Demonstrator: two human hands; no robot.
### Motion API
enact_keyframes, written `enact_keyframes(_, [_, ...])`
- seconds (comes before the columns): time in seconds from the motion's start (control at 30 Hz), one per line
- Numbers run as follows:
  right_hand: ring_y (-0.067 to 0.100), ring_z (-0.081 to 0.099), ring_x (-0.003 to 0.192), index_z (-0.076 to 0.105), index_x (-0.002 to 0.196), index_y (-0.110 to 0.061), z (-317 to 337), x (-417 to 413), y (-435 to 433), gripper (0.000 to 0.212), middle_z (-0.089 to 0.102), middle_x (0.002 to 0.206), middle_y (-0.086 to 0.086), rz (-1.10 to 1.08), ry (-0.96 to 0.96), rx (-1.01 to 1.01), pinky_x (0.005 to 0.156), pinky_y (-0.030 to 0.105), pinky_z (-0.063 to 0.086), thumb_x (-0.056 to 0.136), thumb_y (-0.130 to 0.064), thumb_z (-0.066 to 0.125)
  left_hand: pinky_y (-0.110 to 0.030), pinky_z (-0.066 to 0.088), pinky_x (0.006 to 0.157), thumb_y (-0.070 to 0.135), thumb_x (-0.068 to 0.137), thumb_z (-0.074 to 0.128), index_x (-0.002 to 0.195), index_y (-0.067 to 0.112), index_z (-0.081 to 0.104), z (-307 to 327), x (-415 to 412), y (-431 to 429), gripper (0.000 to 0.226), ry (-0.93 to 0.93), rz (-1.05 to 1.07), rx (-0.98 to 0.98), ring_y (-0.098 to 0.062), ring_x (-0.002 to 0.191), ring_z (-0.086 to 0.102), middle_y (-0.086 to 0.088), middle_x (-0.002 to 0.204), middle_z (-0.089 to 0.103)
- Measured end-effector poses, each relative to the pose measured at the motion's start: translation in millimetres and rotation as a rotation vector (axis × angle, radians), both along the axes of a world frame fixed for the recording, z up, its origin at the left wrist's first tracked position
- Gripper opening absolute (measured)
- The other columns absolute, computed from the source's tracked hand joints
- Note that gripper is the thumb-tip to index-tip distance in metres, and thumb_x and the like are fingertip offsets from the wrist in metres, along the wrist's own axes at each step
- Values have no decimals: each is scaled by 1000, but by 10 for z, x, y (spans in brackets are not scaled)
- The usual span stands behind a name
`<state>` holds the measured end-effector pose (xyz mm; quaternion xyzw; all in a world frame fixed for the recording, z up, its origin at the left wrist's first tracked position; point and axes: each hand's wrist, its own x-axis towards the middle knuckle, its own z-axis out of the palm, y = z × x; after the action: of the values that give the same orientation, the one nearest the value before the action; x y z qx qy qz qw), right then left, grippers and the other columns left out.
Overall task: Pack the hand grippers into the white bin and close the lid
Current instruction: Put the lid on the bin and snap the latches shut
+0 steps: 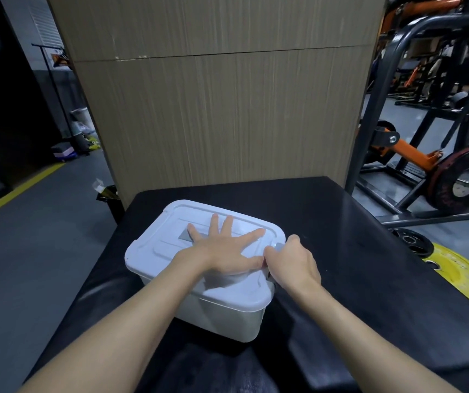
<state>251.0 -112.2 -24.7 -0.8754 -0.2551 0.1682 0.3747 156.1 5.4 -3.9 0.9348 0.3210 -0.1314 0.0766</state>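
The white bin [227, 319] stands on a black padded bench, with its white lid [171, 222] lying flat on top. My left hand [224, 248] presses flat on the lid, fingers spread. My right hand [292, 265] curls around the grey latch [278, 246] at the bin's right side, thumb and fingers closed on it. The hand grippers are not visible; the bin's inside is hidden under the lid.
The black bench [355, 251] extends to the right and front of the bin. A tall wood-grain panel [222, 109] rises right behind it. Gym machines [426, 137] and weight plates, one yellow [460, 276], are on the floor at right.
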Motion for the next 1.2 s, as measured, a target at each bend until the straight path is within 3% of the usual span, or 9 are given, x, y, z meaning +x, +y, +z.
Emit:
enact_keyframes(0.17, [19, 54, 81, 39, 99, -15, -24, -79, 41, 17, 57, 95, 0, -3, -133, -76, 66, 33, 39, 92, -30, 40, -59, -3, 118, 37, 102, 19, 153, 57, 7, 25, -210, 207, 56, -145, -65, 38, -14, 154, -5, 9, 168, 1])
enact_keyframes(0.3, [28, 45, 116, 43, 134, -19, -112, -140, 254, 46, 45, 132, 6, 71, -777, -96, 88, 42, 36, 91, -36, 40, -47, 16, 113, 21, 98, 23, 138, 42, 39, -104, -349, 392, 48, -362, -103, 89, -5, 144, 24, 16, 147, 41])
enact_keyframes(0.47, [33, 4, 149, 14, 151, -31, -83, -333, 662, 53, 23, 157, 6, 576, -607, -128, 114, 58, 5, 100, -43, 15, -43, 32, 107, 11, 92, 27, 100, 31, 53, -199, -493, 525, 34, -565, -99, -35, -1, 101, 53, 20, 101, 60])
enact_keyframes(0.53, [34, -2, 149, 7, 152, -37, -110, -363, 656, 56, 14, 160, 10, 569, -603, -171, 114, 61, 1, 99, -51, 15, -38, 40, 108, 7, 93, 28, 118, 35, 59, -245, -614, 641, 48, -672, -58, -144, -1, 114, 55, 20, 121, 63])
enact_keyframes(0.63, [35, -2, 149, 18, 148, -39, -109, -374, 658, 57, 14, 160, 10, 557, -649, -218, 114, 63, 0, 95, -60, 18, -29, 19, 122, 16, 104, 35, 148, 28, 44, -249, -864, 833, 46, -649, 47, -55, -2, 146, 30, 17, 157, 35])
enact_keyframes(0.77, [37, 8, 145, 33, 135, -35, -76, -419, 742, 55, 29, 150, 10, 531, -667, -232, 110, 66, 7, 90, -63, 21, -54, -8, 122, 40, 106, 27, 154, 36, 32, -242, -1000, 884, 48, -453, 142, 204, 0, 151, 7, 20, 164, 17])
enact_keyframes(0.83, [39, 13, 142, 40, 123, -32, -68, -457, 768, 54, 36, 143, 10, 521, -672, -255, 106, 67, 11, 87, -67, 19, -54, 2, 122, 39, 105, 28, 151, 43, 36, -252, -1000, 930, 47, -502, 192, 97, -7, 153, -3, 20, 166, 7])
enact_keyframes(0.97, [41, 27, 131, 44, 107, -31, -43, -487, 808, 54, 44, 126, 6, 499, -740, -273, 99, 63, 23, 85, -72, 17, -40, 31, 116, 34, 106, 29, 145, 45, 46, -264, -1014, 1087, 44, -550, 245, -49, -13, 147, 30, 26, 162, 21])
enact_keyframes(1.2, [41, 26, 129, 35, 131, -39, -31, -446, 862, 55, 39, 135, 5, 531, -756, -327, 98, 64, 23, 86, -66, 17, -32, 47, 99, 13, 103, 41, 129, 36, 60, -295, -1006, 1304, 40, -846, 353, -131, -13, 116, 57, 12, 126, 61])
